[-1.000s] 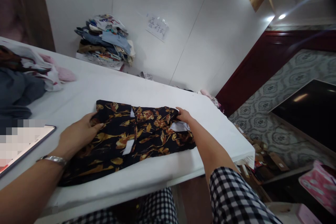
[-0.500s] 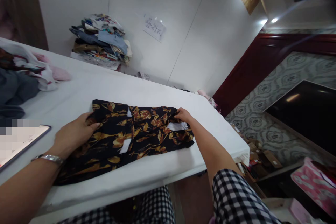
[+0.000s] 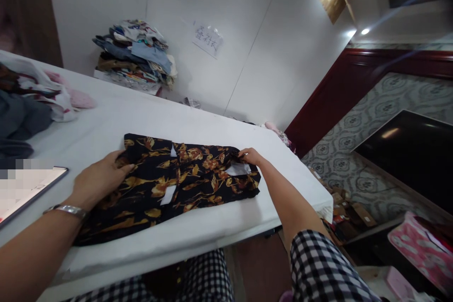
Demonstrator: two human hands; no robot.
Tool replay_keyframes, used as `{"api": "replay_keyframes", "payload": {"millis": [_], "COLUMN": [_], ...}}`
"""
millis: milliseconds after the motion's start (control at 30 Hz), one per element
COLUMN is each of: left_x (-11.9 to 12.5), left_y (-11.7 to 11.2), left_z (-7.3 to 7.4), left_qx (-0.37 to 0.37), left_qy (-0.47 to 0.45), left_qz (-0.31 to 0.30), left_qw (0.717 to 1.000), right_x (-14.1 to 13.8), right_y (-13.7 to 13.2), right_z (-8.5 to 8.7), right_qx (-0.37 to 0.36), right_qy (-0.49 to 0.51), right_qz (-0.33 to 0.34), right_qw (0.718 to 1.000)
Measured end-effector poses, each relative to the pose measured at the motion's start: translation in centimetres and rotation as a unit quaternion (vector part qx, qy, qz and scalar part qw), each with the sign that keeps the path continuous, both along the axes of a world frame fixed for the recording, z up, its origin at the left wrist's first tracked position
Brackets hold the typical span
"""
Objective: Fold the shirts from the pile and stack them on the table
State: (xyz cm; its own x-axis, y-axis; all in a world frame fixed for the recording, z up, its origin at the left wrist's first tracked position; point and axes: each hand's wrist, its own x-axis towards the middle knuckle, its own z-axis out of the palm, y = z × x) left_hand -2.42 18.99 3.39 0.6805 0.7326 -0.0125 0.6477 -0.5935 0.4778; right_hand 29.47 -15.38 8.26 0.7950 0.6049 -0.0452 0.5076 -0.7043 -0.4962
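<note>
A black shirt with a gold and rust flower print (image 3: 198,174) lies folded across the white table in front of me. Patches of white show through gaps in it. My left hand (image 3: 101,174), with a silver bracelet at the wrist, is closed on the shirt's left part, thumb on top. At the opposite end, my right hand (image 3: 252,155) pinches the fabric beside the neck opening, where a white patch shows. The cloth between my hands lies mostly flat, and its lower left part runs under my left forearm.
On the white table (image 3: 226,224), a lit tablet (image 3: 35,193) lies at the left, below heaped clothes (image 3: 21,108). A tall clothes pile (image 3: 136,56) stands by the wall beyond the far edge. Cardboard boxes (image 3: 363,214) and a pink patterned item (image 3: 419,250) are off to the right.
My right hand has shifted slightly to the right at the neck opening, and the white patch there looks wider. My left hand stays in place on the shirt. The view has turned slightly.
</note>
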Motion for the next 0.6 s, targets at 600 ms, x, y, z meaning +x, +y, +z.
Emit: {"api": "replay_keyframes", "payload": {"millis": [600], "left_x": [0.0], "left_y": [0.1], "left_z": [-0.1], "left_qx": [-0.046], "left_qy": [0.004], "left_qz": [0.024], "left_qw": [0.999], "right_x": [-3.3], "right_y": [5.0], "right_z": [-3.3], "right_qx": [-0.03], "right_qy": [-0.119], "right_qz": [0.152], "right_qw": [0.981]}}
